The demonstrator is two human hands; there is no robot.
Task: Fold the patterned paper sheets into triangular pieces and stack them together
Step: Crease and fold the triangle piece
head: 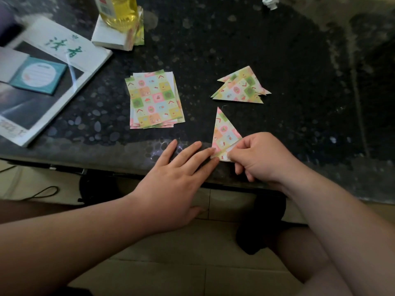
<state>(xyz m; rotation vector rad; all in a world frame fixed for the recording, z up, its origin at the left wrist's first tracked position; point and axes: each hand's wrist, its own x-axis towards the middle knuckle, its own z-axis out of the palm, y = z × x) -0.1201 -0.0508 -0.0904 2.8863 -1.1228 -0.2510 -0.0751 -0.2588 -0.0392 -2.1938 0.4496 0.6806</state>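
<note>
One folded paper triangle (224,133) at the surface's (213,50) near edge: right hand (263,159) pinches its flap, left hand (177,178) presses its corner with flat fingers (204,155).

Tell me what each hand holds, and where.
Right hand pinches the paper triangle at its bottom edge; left hand holds nothing, only touching its corner.

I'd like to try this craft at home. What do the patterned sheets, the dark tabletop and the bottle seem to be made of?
Patterned sheets: thin printed paper; the piece being folded shows a white back, the folded triangles hold sharp creases.
Tabletop: probably polished stone or a stone-look top, black with pale speckles and glare.
Bottle: clear, likely plastic; yellow liquid shows through.
</note>
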